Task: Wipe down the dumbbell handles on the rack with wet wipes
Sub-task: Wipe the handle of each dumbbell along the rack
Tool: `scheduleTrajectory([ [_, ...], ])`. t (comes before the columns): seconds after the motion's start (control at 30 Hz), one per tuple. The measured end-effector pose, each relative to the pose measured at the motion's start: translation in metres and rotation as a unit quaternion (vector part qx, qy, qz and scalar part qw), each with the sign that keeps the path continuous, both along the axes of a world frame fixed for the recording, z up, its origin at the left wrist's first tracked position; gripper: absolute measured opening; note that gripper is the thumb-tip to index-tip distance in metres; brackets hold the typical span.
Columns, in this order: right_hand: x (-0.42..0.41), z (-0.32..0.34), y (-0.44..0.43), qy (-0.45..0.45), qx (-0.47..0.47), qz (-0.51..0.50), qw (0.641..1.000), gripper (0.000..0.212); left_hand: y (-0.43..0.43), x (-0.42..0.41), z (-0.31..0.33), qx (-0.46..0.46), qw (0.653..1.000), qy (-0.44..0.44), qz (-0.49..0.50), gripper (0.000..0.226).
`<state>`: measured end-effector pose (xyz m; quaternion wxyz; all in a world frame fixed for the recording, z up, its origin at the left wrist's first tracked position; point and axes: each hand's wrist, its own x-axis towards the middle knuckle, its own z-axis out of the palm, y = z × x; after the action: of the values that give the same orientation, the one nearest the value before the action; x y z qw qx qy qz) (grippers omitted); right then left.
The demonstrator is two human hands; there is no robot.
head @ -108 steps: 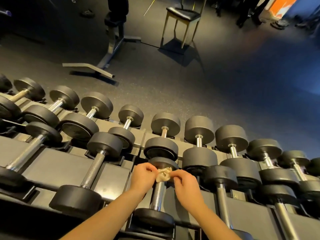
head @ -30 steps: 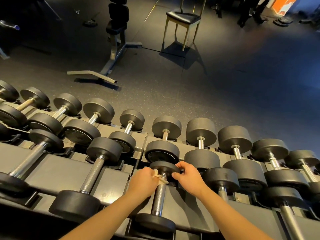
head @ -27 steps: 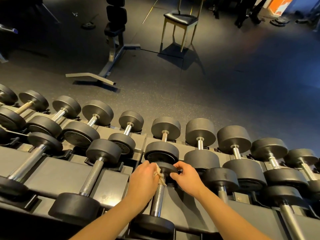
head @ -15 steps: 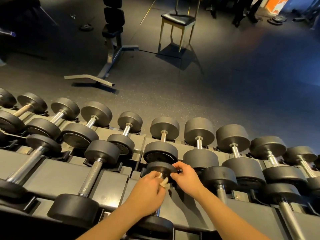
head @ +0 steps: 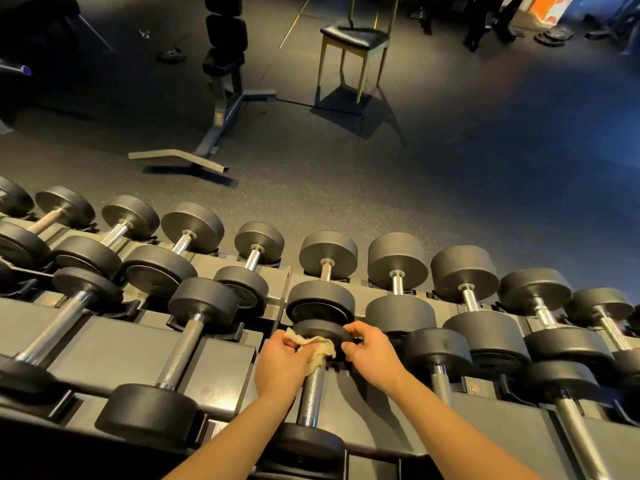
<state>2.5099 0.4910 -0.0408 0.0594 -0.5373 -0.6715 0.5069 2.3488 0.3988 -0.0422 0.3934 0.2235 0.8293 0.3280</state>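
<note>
A small black dumbbell lies on the near tier of the rack (head: 114,351), its knurled chrome handle (head: 311,393) pointing toward me. My left hand (head: 282,365) grips a crumpled beige wet wipe (head: 317,351) against the handle's far end, just below the far head (head: 322,332). My right hand (head: 370,351) pinches the right edge of that far head with curled fingers. The near head (head: 308,445) is partly hidden by my left forearm.
Black dumbbells with chrome handles fill both tiers to the left and right, such as a larger one (head: 181,351) beside my left hand. Beyond the rack lies dark rubber floor with a bench frame (head: 221,105), a stool (head: 356,46) and weight plates (head: 171,57).
My left hand has slid up the handle to its far end, and the wipe now shows bunched over the bar. My right hand stays on the far head.
</note>
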Motion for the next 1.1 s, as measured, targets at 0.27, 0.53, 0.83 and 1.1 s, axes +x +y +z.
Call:
scheduleTrajectory([
  [0.27,0.000,-0.001,-0.001,-0.002,-0.004,-0.005,1.000,0.028,-0.005,0.002,-0.005,0.039,0.994,0.073,-0.065,0.032],
  [0.53,-0.001,-0.001,-0.001,0.000,-0.001,-0.002,1.000,0.026,0.014,0.005,-0.003,-0.039,0.995,-0.058,-0.067,0.035],
  [0.83,-0.001,-0.001,0.004,-0.003,-0.015,0.015,1.000,0.024,0.006,-0.012,0.004,-0.019,0.877,-0.477,0.059,0.026],
  [1.1,0.003,-0.005,0.001,0.003,-0.008,-0.002,1.000,0.022,0.000,0.016,0.010,-0.006,0.876,0.291,-0.386,0.022],
])
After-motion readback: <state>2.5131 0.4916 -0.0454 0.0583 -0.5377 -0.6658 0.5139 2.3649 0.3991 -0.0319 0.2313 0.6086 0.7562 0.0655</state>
